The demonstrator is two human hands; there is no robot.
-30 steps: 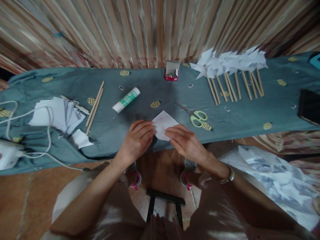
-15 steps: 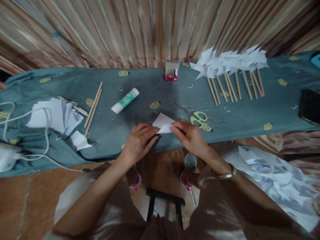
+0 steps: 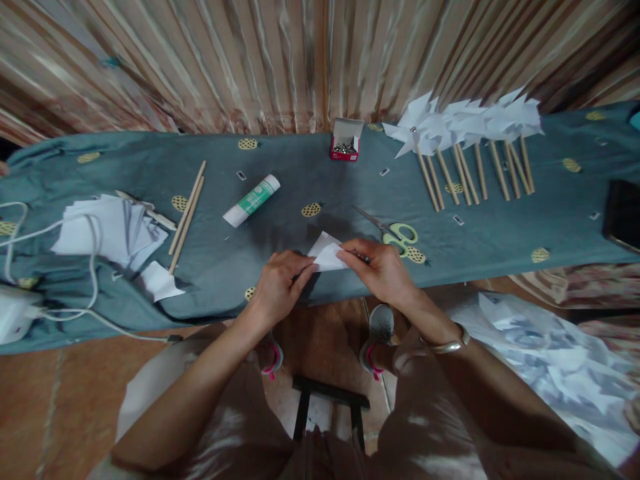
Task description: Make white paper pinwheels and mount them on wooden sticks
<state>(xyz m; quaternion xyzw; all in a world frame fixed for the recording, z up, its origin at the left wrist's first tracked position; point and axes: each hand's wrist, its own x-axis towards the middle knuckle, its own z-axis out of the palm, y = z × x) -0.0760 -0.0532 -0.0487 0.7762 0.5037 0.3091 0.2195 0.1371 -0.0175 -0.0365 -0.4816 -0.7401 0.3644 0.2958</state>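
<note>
A small sheet of white paper [image 3: 329,255], partly folded over, is pinched between my two hands above the front part of the table. My left hand [image 3: 280,283] grips its left corner between thumb and fingers. On the other side, my right hand [image 3: 377,267] holds the right corner the same way. Scissors with pale green handles [image 3: 400,235] lie just beyond my right hand, blades pointing left. A green and white glue stick [image 3: 253,200] rests beyond my left hand.
White paper pinwheels [image 3: 465,123] on wooden sticks lie at the back right. An open red box of metal pins [image 3: 346,141] stands at the back. Stacked paper [image 3: 100,233], two loose sticks [image 3: 187,217] and a white cable [image 3: 95,280] are at left; a phone [image 3: 623,213] at right.
The paper's flap has been folded further over, so less of the back corner stands up. Both hands keep their pinch and have shifted only slightly.
</note>
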